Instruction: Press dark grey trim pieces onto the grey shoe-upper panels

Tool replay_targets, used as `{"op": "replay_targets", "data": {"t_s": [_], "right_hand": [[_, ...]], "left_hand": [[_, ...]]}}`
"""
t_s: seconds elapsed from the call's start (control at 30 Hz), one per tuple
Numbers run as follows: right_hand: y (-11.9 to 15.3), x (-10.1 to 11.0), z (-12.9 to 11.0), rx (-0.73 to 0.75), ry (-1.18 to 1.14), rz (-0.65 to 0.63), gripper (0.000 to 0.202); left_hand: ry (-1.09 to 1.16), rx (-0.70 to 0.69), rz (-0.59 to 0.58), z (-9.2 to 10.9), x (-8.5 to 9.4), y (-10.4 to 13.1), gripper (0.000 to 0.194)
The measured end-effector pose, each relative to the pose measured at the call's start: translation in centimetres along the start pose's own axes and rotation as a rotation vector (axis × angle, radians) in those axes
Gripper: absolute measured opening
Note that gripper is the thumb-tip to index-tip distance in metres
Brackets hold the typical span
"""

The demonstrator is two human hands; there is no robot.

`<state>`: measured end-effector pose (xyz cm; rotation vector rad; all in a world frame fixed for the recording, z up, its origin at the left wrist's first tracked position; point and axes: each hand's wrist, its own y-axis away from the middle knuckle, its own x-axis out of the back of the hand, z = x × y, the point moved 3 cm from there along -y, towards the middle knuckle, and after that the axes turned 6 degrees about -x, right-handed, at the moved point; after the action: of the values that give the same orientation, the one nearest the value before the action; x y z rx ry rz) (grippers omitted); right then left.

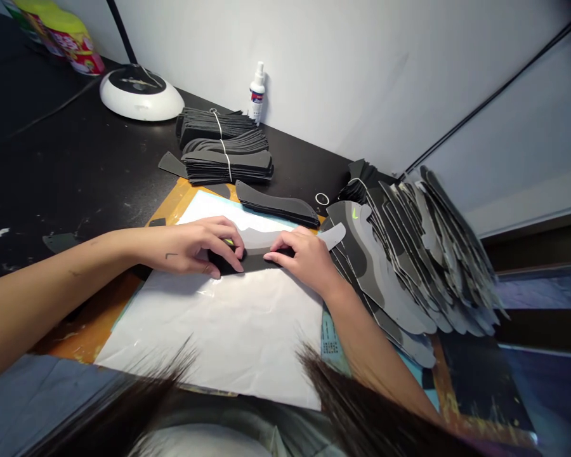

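Observation:
A curved grey and black panel (257, 261), cut from thin sheet material, lies across a white sheet (247, 330). My left hand (207, 244) presses on its left part with curled fingers, and a bit of yellow-green shows beside the index finger. At the right part, my right hand (304, 254) pinches the panel's lower edge between thumb and fingers. A pale grey end of the panel (334, 236) sticks out beyond the right hand. Just behind the hands rests a small stack of dark curved strips (276, 204). My fingers partly cover the panel.
Tied bundles of dark strips (226, 149) stand at the back, near a white spray bottle (257, 94) and a lamp base (141, 95). On the right, a large pile of grey panels (400, 254) fans out. A white ring (321, 199) lies behind the small stack.

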<state>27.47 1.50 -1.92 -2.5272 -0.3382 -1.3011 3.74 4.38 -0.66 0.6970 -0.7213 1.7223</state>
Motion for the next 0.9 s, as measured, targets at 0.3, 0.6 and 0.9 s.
{"op": "replay_targets", "data": {"t_s": [0.3,0.6,0.9], "right_hand": [[-0.3,0.0,0.3,-0.064,-0.152,-0.047,0.017],[-0.4,0.0,0.4,-0.08,-0.188,-0.076,0.016],[-0.4,0.1,0.5,-0.044,-0.174,-0.087,0.016]], "left_hand": [[-0.109,-0.029,0.025,1.0,-0.7,-0.8,0.041],[-0.343,-0.065,0.082,0.5,-2.1,-1.3,0.039],[-0.437,-0.127,0.03,1.4,-2.9,-1.2,0.057]]}}
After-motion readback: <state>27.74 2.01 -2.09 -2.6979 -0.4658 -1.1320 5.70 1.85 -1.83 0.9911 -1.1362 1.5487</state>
